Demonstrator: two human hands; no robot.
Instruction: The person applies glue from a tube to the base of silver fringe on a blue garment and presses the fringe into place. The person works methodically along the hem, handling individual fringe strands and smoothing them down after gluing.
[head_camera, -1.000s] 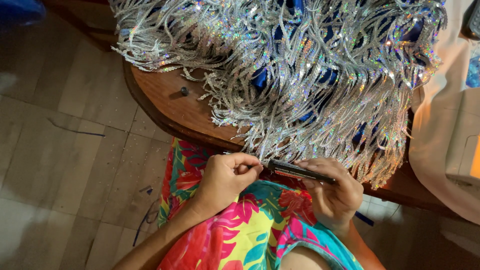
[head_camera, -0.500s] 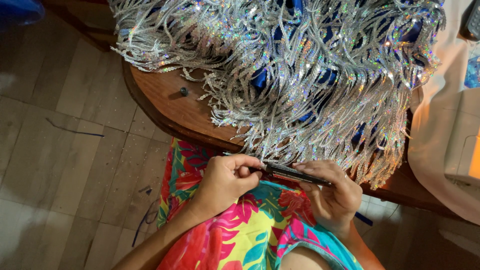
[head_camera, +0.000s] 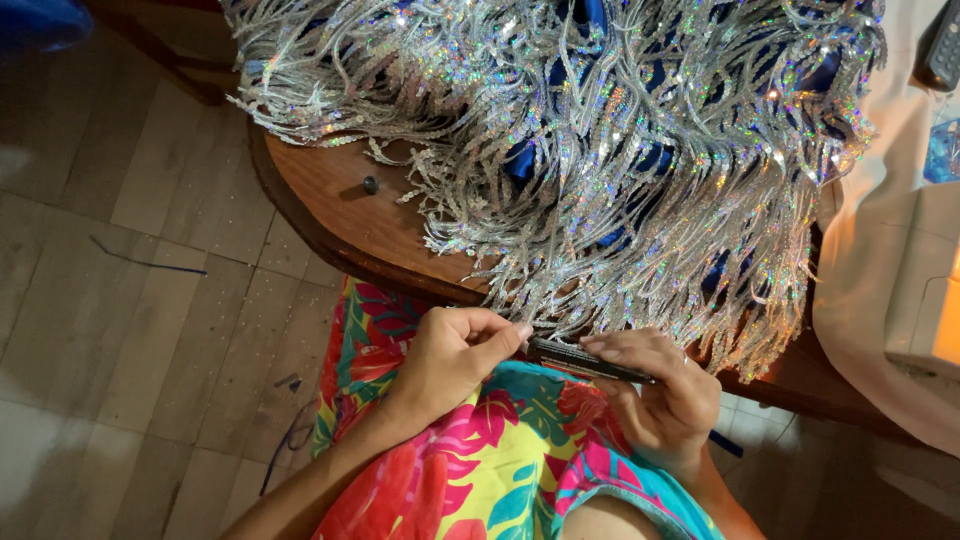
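My left hand (head_camera: 452, 358) is curled, its thumb and fingertips pinching the left end of a thin black stick-like tool (head_camera: 590, 362). My right hand (head_camera: 665, 395) grips the same tool along its right part, fingers laid over it. Both hands sit just below the hanging ends of a silver sequin fringe garment (head_camera: 600, 150) with blue fabric showing through. The garment is spread over a round wooden table (head_camera: 340, 205). A strand of fringe reaches down to the tool between my hands; whether it is attached I cannot tell.
My lap is covered by bright floral cloth (head_camera: 470, 470). A small dark round object (head_camera: 370, 185) lies on the table's bare left part. A cream machine body (head_camera: 925, 300) and white cloth stand at the right. Pale wooden floor (head_camera: 120, 300) stretches to the left.
My hands and the black tool have stayed almost in place; the left hand's fingers shifted slightly along the tool's end.
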